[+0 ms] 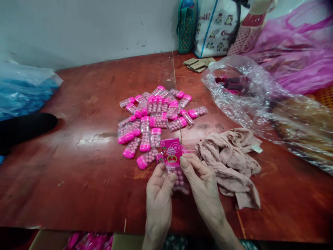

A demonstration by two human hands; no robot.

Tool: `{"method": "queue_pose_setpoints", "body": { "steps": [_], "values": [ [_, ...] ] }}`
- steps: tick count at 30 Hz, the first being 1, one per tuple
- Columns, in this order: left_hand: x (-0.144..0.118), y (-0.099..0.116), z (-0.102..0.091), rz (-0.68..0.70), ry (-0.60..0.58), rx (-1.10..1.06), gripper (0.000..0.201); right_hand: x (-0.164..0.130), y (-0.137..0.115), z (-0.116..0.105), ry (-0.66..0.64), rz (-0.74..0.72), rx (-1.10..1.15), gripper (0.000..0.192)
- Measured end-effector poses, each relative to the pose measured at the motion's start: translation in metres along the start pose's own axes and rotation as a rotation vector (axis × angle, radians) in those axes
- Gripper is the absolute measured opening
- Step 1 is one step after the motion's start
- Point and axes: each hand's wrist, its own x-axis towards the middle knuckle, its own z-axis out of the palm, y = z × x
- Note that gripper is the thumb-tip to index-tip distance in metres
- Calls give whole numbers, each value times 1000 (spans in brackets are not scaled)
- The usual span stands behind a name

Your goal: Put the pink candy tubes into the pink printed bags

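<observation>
My left hand and my right hand together hold one clear candy tube filled with pink balls, low in the middle of the view. A pink printed label lies over the tube's upper end, under my right thumb. Just beyond my hands lies a pile of several similar tubes with pink caps on the red-brown table. More small pink labels rest beside the held tube.
A crumpled beige cloth lies right of my hands. A clear plastic bag and pink bags fill the right side. Blue plastic and a dark object sit left. A carton with pink items is below the table edge.
</observation>
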Motion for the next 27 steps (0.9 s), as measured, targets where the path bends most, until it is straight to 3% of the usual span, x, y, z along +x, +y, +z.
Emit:
{"method": "queue_pose_setpoints", "body": {
  "steps": [4, 8, 11, 13, 16, 21, 27],
  "values": [
    [2, 4, -5, 142, 115, 63, 22, -4, 7, 15, 29, 95, 216, 23],
    [4, 8, -9, 129, 74, 151, 17, -3, 9, 16, 32, 147, 404, 25],
    [2, 5, -8, 68, -3, 244, 17, 5, 7, 5, -41, 178, 376, 25],
    [1, 1, -6, 39, -31, 276, 17, 9, 6, -2, -24, 192, 325, 21],
    [-1, -3, -4, 19, -18, 267, 20, 11, 8, -3, 35, 207, 303, 22],
    [-1, 3, -6, 66, 97, 222, 40, 3, 10, 11, -36, 221, 346, 21],
    [2, 10, -8, 41, -2, 206, 44, 4, 6, 2, -177, 235, 366, 21]
  ]
}}
